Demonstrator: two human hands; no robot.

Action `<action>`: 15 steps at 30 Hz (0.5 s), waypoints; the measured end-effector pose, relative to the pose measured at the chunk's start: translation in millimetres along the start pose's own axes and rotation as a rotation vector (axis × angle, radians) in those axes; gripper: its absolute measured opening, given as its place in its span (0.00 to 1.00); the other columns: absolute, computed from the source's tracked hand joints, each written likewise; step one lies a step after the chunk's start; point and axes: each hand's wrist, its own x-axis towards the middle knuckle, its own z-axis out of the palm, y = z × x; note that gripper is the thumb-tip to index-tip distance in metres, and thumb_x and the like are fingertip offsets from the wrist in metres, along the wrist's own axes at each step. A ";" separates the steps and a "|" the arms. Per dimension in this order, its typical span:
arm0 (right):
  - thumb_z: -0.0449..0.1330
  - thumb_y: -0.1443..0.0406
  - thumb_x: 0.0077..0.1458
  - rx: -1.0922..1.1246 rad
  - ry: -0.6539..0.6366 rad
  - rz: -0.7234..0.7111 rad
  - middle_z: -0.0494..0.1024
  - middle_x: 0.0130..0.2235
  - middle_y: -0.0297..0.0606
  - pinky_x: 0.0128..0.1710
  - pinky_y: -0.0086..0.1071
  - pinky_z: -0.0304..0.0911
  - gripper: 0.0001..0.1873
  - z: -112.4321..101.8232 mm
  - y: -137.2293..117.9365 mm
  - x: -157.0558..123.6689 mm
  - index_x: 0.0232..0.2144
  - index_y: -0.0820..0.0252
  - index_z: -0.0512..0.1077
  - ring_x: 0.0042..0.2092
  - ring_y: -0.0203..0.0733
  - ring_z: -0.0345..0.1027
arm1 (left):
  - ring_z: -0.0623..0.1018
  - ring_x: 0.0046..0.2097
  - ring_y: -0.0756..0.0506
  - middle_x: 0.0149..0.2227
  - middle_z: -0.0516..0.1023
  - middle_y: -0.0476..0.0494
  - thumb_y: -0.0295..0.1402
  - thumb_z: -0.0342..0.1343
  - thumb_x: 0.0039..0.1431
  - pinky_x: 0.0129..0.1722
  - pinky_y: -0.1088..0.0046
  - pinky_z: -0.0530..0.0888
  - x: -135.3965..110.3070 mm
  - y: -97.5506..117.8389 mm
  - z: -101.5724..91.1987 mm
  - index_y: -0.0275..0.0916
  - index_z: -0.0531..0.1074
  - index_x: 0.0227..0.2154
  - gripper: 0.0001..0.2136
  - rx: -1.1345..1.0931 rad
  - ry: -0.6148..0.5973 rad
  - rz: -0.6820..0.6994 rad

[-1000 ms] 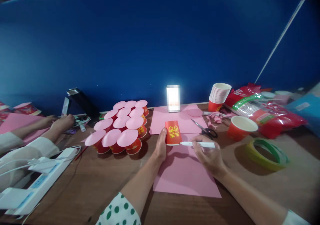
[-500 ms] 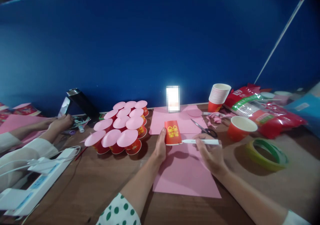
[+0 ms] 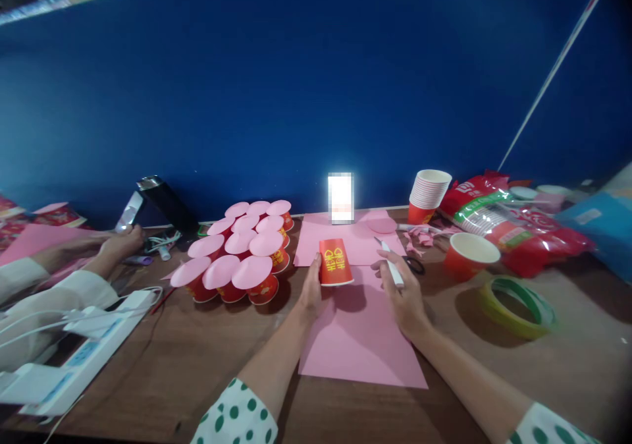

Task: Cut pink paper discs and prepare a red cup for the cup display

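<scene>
A red paper cup [image 3: 334, 262] with yellow characters is upside down, white rim at the bottom, above pink paper. My left hand [image 3: 310, 287] is closed on its left side. My right hand [image 3: 402, 299], to the right of the cup and apart from it, grips a slim white pen [image 3: 394, 273] whose far end points up and left. One pink sheet [image 3: 363, 358] lies below the hands, and another pink sheet [image 3: 316, 233] is behind the cup. Scissors [image 3: 417, 265] lie partly hidden behind my right hand.
Left stand upturned red cups topped with pink discs [image 3: 251, 271], a power strip [image 3: 89, 358], a black flask [image 3: 168, 203] and another person's hands [image 3: 121, 243]. Right are stacked cups [image 3: 428, 194], a single cup [image 3: 469, 259], a tape roll [image 3: 518, 305] and a red bag [image 3: 513, 223].
The white pen has left the cup's rim and turned from level to slanting, as my right hand moved slightly. The cup stays in my left hand, shifted slightly left.
</scene>
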 end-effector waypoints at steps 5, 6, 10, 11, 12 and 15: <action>0.50 0.60 0.65 -0.111 -0.041 -0.114 0.79 0.37 0.41 0.34 0.32 0.69 0.15 0.5 2.3 -1.0 0.48 0.61 0.70 0.36 0.41 0.73 | 0.80 0.42 0.38 0.38 0.81 0.39 0.49 0.60 0.54 0.41 0.63 0.76 -0.3 -0.9 -5.5 0.37 0.74 0.42 0.20 -0.003 -0.008 -0.016; 0.50 0.60 0.65 -0.120 -0.046 -0.117 0.79 0.37 0.41 0.33 0.32 0.68 0.15 0.5 3.1 -0.7 0.48 0.61 0.70 0.36 0.41 0.74 | 0.80 0.43 0.39 0.38 0.81 0.40 0.49 0.60 0.54 0.41 0.63 0.76 0.3 -1.6 -7.1 0.38 0.74 0.42 0.20 -0.002 0.000 -0.018; 0.49 0.61 0.66 -0.130 -0.038 -0.130 0.80 0.38 0.42 0.32 0.31 0.68 0.15 2.0 5.5 -0.4 0.48 0.62 0.70 0.38 0.42 0.75 | 0.80 0.43 0.39 0.37 0.81 0.40 0.50 0.60 0.54 0.42 0.64 0.76 0.4 -3.5 -8.7 0.36 0.74 0.41 0.21 -0.033 0.003 -0.007; 0.49 0.62 0.66 -0.132 -0.036 -0.137 0.80 0.38 0.42 0.32 0.31 0.69 0.15 2.6 5.6 -0.6 0.48 0.62 0.70 0.39 0.42 0.76 | 0.81 0.43 0.39 0.37 0.81 0.40 0.50 0.60 0.54 0.42 0.64 0.76 -0.5 -3.2 -7.7 0.36 0.74 0.41 0.21 -0.039 0.003 -0.017; 0.49 0.62 0.65 -0.136 -0.034 -0.146 0.80 0.38 0.42 0.34 0.32 0.69 0.15 3.3 5.7 -1.0 0.48 0.61 0.70 0.39 0.43 0.76 | 0.81 0.42 0.39 0.36 0.81 0.39 0.50 0.60 0.54 0.42 0.64 0.76 -1.7 -2.6 -6.2 0.35 0.74 0.40 0.21 -0.046 0.002 -0.034; 0.50 0.63 0.64 -0.155 -0.044 -0.177 0.81 0.38 0.43 0.39 0.35 0.70 0.14 5.4 5.9 -2.2 0.48 0.61 0.71 0.40 0.44 0.76 | 0.81 0.42 0.38 0.35 0.81 0.39 0.48 0.59 0.55 0.42 0.63 0.77 -6.0 0.6 -1.4 0.35 0.74 0.38 0.20 -0.057 0.012 -0.055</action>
